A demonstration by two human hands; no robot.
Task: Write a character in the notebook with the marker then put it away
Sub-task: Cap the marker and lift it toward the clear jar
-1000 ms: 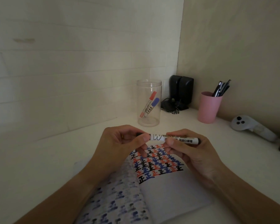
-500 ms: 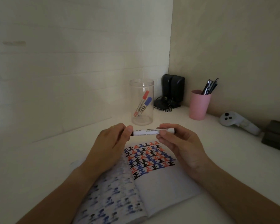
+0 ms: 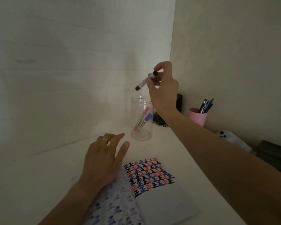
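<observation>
My right hand (image 3: 164,88) holds the black-capped white marker (image 3: 144,82) tilted in the air, just above the mouth of a clear plastic jar (image 3: 141,118). A red-capped and a blue-capped marker (image 3: 142,120) lean inside that jar. The open notebook (image 3: 162,203) lies on the white desk in front of me, its right page filled at the top with rows of black, red and blue characters. My left hand (image 3: 104,161) rests flat on the notebook's left page, fingers spread, with a gold ring on one finger.
A pink cup (image 3: 197,116) with several dark pens stands to the right near the wall. A black device (image 3: 178,103) with cables sits behind the jar. A white controller (image 3: 232,138) and a dark box (image 3: 274,155) lie at the right edge.
Both hands held the marker level over the notebook before. Now my left hand has let go and dropped onto the page, while my right hand has lifted the marker up over the jar.
</observation>
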